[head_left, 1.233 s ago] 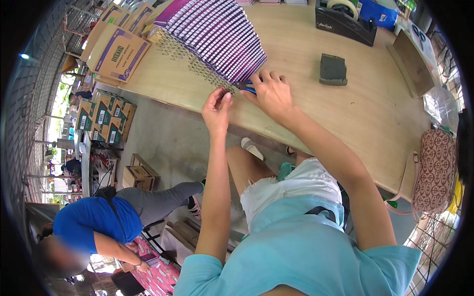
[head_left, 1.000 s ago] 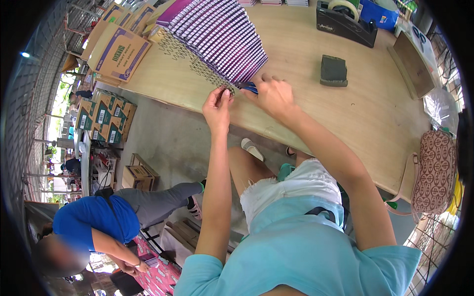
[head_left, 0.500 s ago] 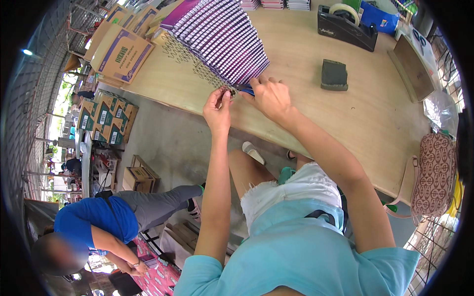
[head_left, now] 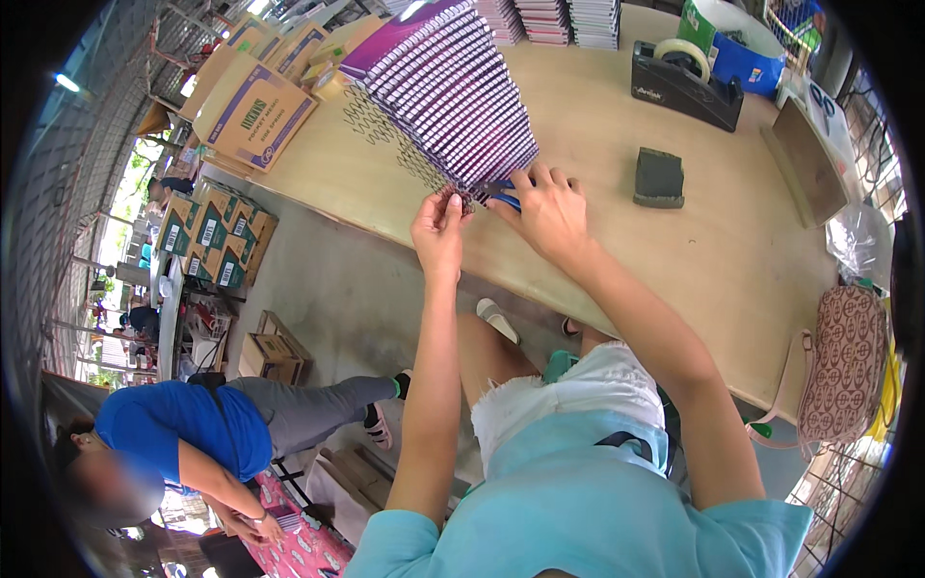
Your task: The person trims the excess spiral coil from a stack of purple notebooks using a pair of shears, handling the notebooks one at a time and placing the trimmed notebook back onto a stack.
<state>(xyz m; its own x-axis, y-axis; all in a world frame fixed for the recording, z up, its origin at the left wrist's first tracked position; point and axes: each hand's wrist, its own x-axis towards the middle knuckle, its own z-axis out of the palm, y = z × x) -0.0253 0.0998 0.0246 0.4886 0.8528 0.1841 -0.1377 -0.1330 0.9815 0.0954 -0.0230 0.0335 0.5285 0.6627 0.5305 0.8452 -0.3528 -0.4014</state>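
A fanned stack of purple spiral notebooks (head_left: 458, 101) lies near the table's front edge, the wire bindings facing up. Long wire ends (head_left: 390, 135) stick out from their left side. At the stack's near corner my left hand (head_left: 438, 239) is closed, thumb and fingers pinching the wire ends. My right hand (head_left: 554, 217) grips blue-handled pliers (head_left: 507, 200), their dark jaws close to those wires and just beside my left fingertips. Whether the jaws touch a wire is too small to tell.
On the table (head_left: 578, 125) are a dark block (head_left: 659, 177), a black tape dispenser (head_left: 684, 87), and notebook piles (head_left: 593, 21) at the back. Cartons (head_left: 258, 114) stand far left, a patterned bag (head_left: 843, 361) right. A co-worker in blue (head_left: 188, 429) bends at lower left.
The whole view has shifted slightly, so the table appears lower. The pliers' jaws show more plainly beside the wires. Both hands keep their grips at the notebooks' near corner.
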